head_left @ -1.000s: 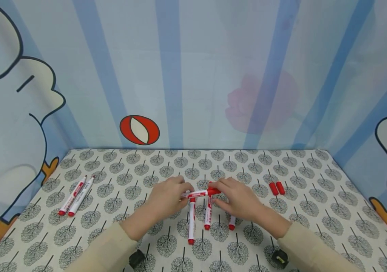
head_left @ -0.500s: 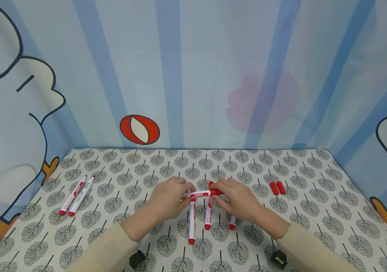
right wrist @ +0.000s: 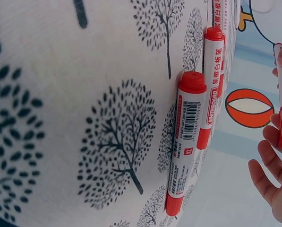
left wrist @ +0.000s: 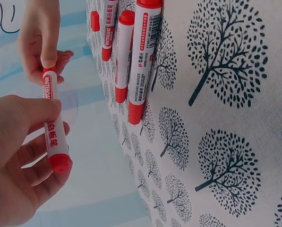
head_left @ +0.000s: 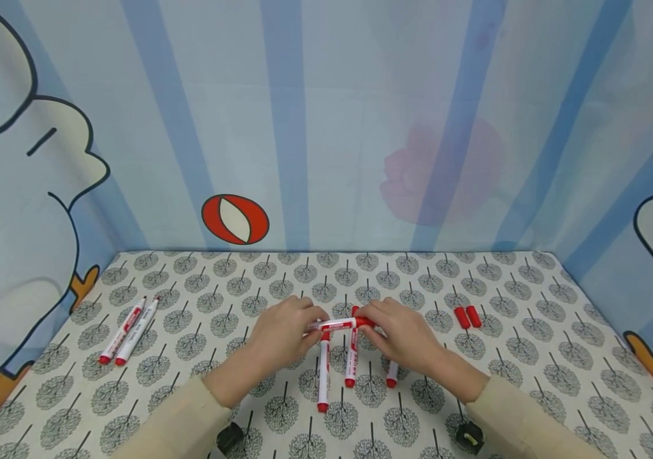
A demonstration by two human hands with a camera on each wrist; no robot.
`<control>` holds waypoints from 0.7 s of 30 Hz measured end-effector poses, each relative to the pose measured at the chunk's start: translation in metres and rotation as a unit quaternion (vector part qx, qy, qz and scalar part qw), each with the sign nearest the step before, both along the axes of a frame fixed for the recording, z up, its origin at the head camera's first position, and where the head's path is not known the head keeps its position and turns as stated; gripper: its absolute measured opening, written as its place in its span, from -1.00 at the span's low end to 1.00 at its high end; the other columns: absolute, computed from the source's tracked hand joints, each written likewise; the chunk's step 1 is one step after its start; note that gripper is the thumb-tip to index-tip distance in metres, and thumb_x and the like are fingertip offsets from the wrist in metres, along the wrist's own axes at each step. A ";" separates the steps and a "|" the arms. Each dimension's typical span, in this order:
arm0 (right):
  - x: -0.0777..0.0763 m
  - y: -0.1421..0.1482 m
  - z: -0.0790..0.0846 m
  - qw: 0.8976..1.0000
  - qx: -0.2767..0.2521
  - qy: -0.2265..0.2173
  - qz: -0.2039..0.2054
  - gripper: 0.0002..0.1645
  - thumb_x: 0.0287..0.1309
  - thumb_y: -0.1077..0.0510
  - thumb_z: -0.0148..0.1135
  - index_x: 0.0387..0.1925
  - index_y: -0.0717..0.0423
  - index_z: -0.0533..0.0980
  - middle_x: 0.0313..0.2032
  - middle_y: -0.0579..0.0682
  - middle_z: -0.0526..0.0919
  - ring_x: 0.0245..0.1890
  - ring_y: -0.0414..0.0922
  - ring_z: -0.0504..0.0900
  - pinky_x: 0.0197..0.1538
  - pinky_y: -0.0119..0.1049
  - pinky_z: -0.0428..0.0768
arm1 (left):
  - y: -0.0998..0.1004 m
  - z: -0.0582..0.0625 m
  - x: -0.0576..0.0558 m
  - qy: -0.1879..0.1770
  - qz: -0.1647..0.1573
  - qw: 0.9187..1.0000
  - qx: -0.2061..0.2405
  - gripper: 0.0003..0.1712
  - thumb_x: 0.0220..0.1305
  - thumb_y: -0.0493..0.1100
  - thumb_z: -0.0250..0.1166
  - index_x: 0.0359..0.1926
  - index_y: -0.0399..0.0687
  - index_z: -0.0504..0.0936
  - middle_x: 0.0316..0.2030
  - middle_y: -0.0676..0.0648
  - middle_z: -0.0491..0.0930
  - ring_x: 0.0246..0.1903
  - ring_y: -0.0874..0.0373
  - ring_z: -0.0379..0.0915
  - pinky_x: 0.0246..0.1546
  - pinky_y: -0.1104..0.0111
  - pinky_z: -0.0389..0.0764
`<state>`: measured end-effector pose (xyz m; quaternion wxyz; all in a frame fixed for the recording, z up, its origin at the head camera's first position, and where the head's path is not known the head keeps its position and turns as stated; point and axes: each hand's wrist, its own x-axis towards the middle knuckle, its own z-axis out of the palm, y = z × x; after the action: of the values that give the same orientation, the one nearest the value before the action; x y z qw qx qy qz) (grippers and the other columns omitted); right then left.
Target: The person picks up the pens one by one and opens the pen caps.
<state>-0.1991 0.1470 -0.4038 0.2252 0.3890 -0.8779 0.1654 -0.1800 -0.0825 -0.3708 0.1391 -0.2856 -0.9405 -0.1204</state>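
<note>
A white whiteboard marker with red ends (head_left: pixel 337 326) is held level between both hands, above the table. My left hand (head_left: pixel 283 331) pinches its body between thumb and fingers; in the left wrist view the marker's red tail end (left wrist: pixel 60 163) sticks out past them. My right hand (head_left: pixel 401 331) pinches the red cap at the other end, mostly covering it. Below lie three capped markers: a left one (head_left: pixel 323 373), a middle one (head_left: pixel 351 357), and a right one (head_left: pixel 392 373) partly hidden by the right hand.
At the left, two uncapped markers (head_left: pixel 138 335) lie side by side. Two loose red caps (head_left: pixel 462 317) lie together at the right. A tree-patterned cloth (head_left: pixel 223 395) covers the table, and a printed curtain (head_left: pixel 337 159) stands behind it.
The cap end of the held marker has shifted slightly to the right, along with small movements of the right fingers. Both hands keep their hold, and the things on the table stay put.
</note>
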 end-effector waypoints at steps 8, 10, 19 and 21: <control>-0.002 0.001 0.000 1.000 -0.013 0.021 0.012 -0.79 0.05 0.10 0.25 -0.21 -0.02 0.55 -0.38 -0.19 0.61 -0.44 -0.27 0.46 -0.41 -0.49 0.41 | 0.000 0.001 0.001 0.012 -0.008 1.000 0.011 -0.77 0.00 -0.13 0.38 -0.24 0.09 0.67 -0.45 0.14 0.53 -0.46 0.32 0.38 -0.55 0.56 0.36; -0.002 0.001 0.000 0.999 -0.016 0.030 0.013 -0.79 0.05 0.11 0.24 -0.21 -0.01 0.55 -0.38 -0.18 0.61 -0.45 -0.27 0.44 -0.42 -0.50 0.40 | 0.000 0.000 0.001 0.020 -0.006 1.000 0.012 -0.77 0.00 -0.13 0.39 -0.24 0.10 0.67 -0.46 0.15 0.53 -0.47 0.33 0.38 -0.57 0.57 0.35; -0.004 0.000 0.003 0.999 -0.017 0.040 0.016 -0.81 0.05 0.11 0.24 -0.23 -0.03 0.54 -0.40 -0.19 0.59 -0.47 -0.27 0.38 -0.46 -0.51 0.34 | 0.001 0.000 0.003 0.061 -0.002 0.998 0.031 -0.78 -0.05 -0.15 0.43 -0.29 0.08 0.70 -0.50 0.15 0.53 -0.55 0.34 0.33 -0.67 0.59 0.28; -0.004 0.000 0.003 0.999 -0.014 0.042 0.014 -0.82 0.06 0.10 0.23 -0.23 -0.03 0.54 -0.40 -0.19 0.59 -0.46 -0.26 0.38 -0.46 -0.51 0.34 | 0.002 0.000 0.003 0.073 -0.003 0.997 0.031 -0.78 -0.06 -0.16 0.43 -0.29 0.08 0.70 -0.50 0.15 0.53 -0.57 0.34 0.33 -0.70 0.59 0.25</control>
<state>-0.2029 0.1474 -0.4004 0.2646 0.4048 -0.8597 0.1646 -0.1769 -0.0809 -0.3711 0.2155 -0.2917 -0.9230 -0.1288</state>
